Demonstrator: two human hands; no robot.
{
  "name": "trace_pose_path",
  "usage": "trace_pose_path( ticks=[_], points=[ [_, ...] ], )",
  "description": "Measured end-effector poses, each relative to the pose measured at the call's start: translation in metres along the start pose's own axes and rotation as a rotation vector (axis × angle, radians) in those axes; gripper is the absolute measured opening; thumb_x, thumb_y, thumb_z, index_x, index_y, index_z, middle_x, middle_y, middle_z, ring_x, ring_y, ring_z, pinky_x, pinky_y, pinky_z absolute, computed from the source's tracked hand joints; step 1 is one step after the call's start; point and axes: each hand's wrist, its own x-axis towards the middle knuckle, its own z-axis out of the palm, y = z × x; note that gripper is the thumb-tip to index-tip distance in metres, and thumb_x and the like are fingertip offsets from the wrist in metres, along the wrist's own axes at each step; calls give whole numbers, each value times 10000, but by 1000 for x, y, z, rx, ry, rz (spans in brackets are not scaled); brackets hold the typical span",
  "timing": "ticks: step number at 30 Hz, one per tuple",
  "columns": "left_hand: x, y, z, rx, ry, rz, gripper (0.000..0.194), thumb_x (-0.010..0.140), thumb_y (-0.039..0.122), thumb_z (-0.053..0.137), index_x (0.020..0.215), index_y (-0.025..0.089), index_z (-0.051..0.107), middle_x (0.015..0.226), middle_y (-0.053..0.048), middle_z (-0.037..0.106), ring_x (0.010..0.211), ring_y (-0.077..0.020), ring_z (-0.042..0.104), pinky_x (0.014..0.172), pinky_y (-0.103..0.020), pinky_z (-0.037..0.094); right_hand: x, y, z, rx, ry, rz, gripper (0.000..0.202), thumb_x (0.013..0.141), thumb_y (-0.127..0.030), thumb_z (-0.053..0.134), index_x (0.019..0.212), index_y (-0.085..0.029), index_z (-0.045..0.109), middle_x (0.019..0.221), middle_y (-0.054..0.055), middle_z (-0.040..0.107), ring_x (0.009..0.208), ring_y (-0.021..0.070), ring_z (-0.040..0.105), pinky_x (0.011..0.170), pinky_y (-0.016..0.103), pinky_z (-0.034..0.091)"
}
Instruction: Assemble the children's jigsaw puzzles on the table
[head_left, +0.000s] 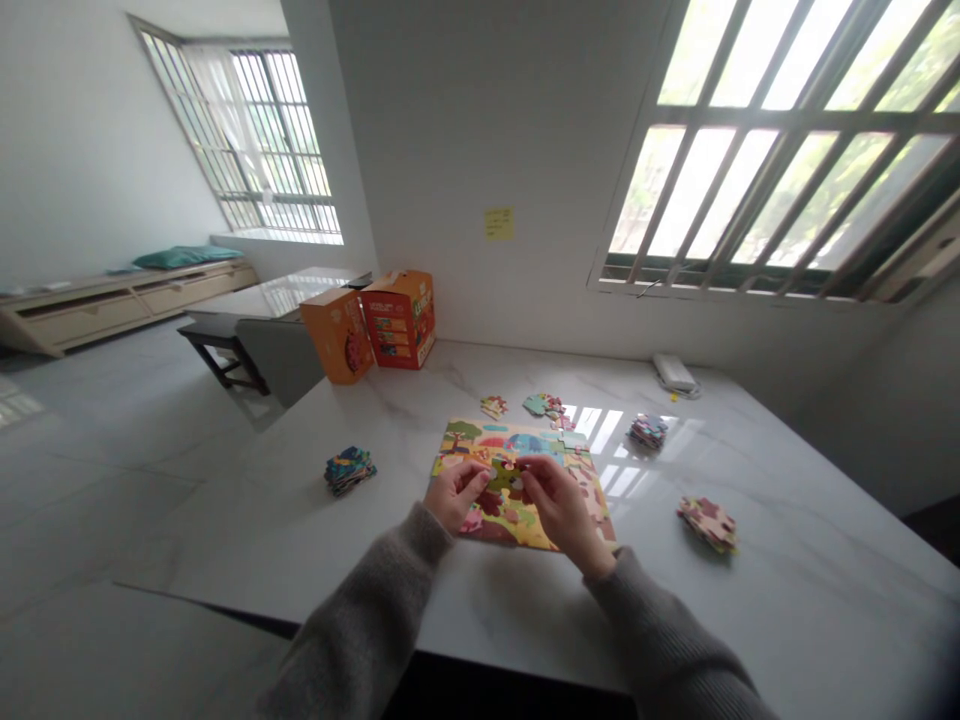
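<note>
A green jigsaw puzzle piece [503, 474] is held between my two hands, over a colourful, partly assembled puzzle [525, 527]. My left hand [456, 494] pinches its left side between thumb and fingers. On the other side, my right hand [561, 508] is closed on the piece's right edge. The puzzle beneath shows a tree, animals and yellow ground, and my hands cover part of it. Just beyond its far edge lie a small group of loose pieces [493, 406] and a larger pale green and pink group [543, 404].
Stacks of pieces sit around the puzzle: a dark blue stack [349, 470] at left, a mixed stack [647, 431] and a pink-brown stack [709, 525] at right. Orange boxes [399, 320] stand at the back left. A white device [676, 375] lies by the wall.
</note>
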Motion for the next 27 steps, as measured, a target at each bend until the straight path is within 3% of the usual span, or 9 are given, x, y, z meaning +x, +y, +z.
trace_pose_path(
  ticks=[5, 10, 14, 21, 27],
  points=[
    [-1, 2, 1, 54, -17, 10, 438, 795, 576, 691, 802, 158, 560, 603, -34, 703, 481, -151, 659, 503, -245, 534, 0, 3, 1, -15, 26, 3, 279, 951, -461, 557, 1067, -218, 628, 919, 58, 664, 759, 175, 647, 669, 317, 595],
    [2, 2, 1, 24, 42, 7, 454, 776, 589, 702, 795, 164, 546, 572, -26, 687, 456, -156, 642, 488, -257, 526, -2, 3, 0, -154, -11, -43, 292, 987, -400, 489, 1188, -228, 612, 876, 48, 635, 726, 170, 607, 675, 315, 549],
    [5, -2, -1, -9, 89, 5, 476, 750, 600, 721, 828, 160, 554, 582, -26, 688, 456, -168, 647, 494, -277, 536, -3, 2, 1, -132, -16, -80, 329, 994, -372, 466, 1286, -237, 534, 798, 11, 583, 678, 157, 578, 660, 301, 521],
    [5, -2, -2, -2, 69, -13, 494, 742, 608, 727, 835, 151, 563, 585, -31, 694, 452, -169, 651, 488, -272, 535, -1, 4, 1, -12, 4, -28, 268, 976, -400, 511, 1177, -231, 566, 733, -16, 533, 641, 148, 561, 620, 282, 493],
    [4, 1, 0, -22, 37, -42, 522, 724, 632, 735, 813, 148, 559, 607, -54, 713, 479, -185, 676, 497, -282, 551, -2, -1, 1, -32, -45, -17, 334, 964, -407, 521, 1245, -231, 569, 825, 17, 576, 707, 158, 581, 658, 294, 530]
  ],
)
